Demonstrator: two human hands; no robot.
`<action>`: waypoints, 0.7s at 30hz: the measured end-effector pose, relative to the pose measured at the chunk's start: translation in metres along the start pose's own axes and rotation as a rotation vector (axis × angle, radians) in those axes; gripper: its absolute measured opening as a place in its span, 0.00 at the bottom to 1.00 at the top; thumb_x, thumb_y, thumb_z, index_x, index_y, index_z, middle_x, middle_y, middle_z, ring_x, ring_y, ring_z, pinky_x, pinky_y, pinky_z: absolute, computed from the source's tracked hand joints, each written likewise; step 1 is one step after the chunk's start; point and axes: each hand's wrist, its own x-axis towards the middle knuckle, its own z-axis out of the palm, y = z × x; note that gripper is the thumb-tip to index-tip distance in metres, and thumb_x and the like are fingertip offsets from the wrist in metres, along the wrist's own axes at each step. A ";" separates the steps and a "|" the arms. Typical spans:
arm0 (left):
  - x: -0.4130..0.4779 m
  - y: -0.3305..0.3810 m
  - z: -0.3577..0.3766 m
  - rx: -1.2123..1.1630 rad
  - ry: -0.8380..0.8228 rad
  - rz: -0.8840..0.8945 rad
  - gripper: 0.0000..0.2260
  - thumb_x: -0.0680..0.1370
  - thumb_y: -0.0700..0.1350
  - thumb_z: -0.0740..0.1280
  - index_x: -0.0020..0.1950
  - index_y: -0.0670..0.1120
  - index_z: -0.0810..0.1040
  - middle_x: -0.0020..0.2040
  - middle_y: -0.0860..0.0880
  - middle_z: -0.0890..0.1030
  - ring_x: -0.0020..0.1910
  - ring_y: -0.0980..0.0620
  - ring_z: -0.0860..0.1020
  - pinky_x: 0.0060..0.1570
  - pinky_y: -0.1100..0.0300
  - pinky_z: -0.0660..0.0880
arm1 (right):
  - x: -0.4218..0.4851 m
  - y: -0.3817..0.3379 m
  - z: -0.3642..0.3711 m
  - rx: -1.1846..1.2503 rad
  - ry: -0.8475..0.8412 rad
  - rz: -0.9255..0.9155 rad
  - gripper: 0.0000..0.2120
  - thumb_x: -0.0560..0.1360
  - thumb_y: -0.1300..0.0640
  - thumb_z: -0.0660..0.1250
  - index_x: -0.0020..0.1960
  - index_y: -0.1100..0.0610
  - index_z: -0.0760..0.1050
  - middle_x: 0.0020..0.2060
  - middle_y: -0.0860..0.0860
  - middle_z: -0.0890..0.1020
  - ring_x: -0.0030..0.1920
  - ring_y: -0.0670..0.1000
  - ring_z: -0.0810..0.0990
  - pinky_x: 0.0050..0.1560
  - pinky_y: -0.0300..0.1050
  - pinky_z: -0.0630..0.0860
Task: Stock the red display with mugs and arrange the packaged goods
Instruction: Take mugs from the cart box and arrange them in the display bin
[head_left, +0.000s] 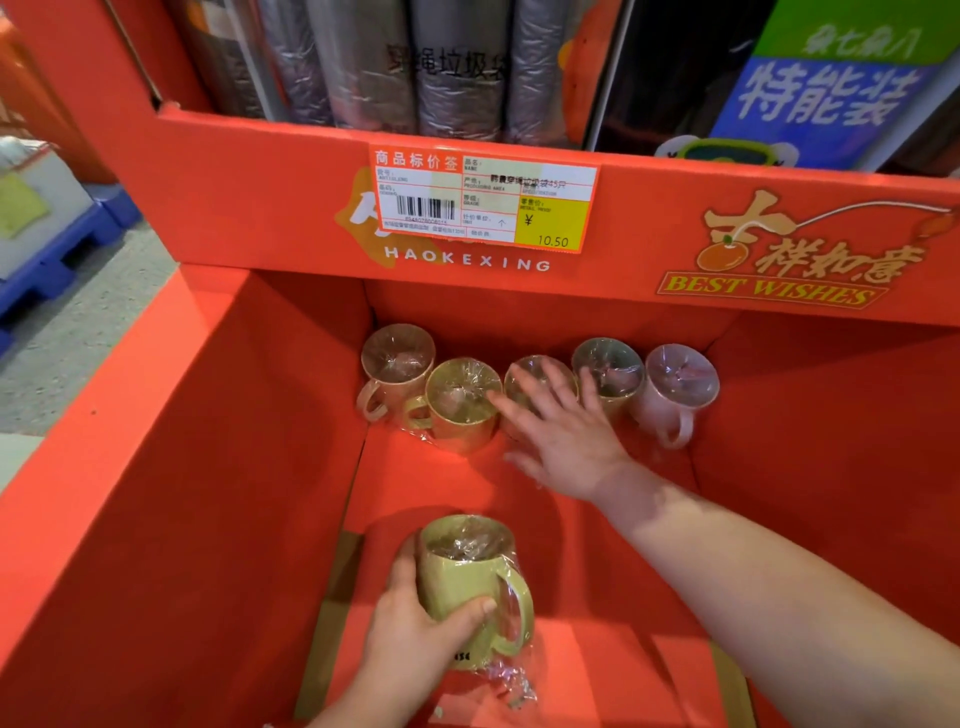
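Observation:
Several plastic-wrapped mugs stand in a row at the back of the red display bin (218, 467): a tan mug (395, 369), a yellow mug (462, 405), a mug partly hidden by my hand (530, 376), a green-grey mug (610, 369) and a pink mug (678, 389). My right hand (561, 431) reaches into the row, fingers spread, resting against the middle mug without gripping it. My left hand (415, 629) holds a wrapped olive-green mug (467, 571) upright above the bin's front, its handle pointing right.
The shelf above holds grey rolled packaged goods (415, 67) and a blue-green pack (831, 93). A price tag (483, 200) sticks on the red front panel. Blue pallets (57, 244) sit on the floor at left. The bin floor in front of the mug row is bare.

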 end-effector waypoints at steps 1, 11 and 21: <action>-0.001 0.000 -0.001 -0.006 0.001 0.001 0.60 0.48 0.70 0.65 0.76 0.49 0.55 0.67 0.46 0.74 0.66 0.48 0.73 0.63 0.60 0.67 | 0.007 -0.007 0.003 -0.033 -0.025 -0.056 0.36 0.74 0.44 0.65 0.76 0.41 0.50 0.77 0.52 0.53 0.76 0.62 0.48 0.68 0.69 0.38; 0.008 0.000 -0.005 -0.065 0.066 0.010 0.59 0.47 0.68 0.67 0.76 0.50 0.57 0.68 0.47 0.73 0.66 0.50 0.72 0.63 0.64 0.65 | 0.028 -0.016 0.005 -0.101 -0.211 0.056 0.39 0.76 0.65 0.61 0.77 0.44 0.43 0.77 0.51 0.39 0.76 0.61 0.41 0.72 0.66 0.44; 0.012 -0.001 -0.009 -0.167 0.100 0.011 0.59 0.46 0.66 0.68 0.75 0.51 0.58 0.66 0.48 0.74 0.62 0.54 0.73 0.63 0.64 0.67 | 0.065 -0.014 0.021 -0.155 -0.007 0.250 0.25 0.72 0.55 0.69 0.68 0.46 0.68 0.76 0.49 0.59 0.73 0.62 0.59 0.70 0.67 0.55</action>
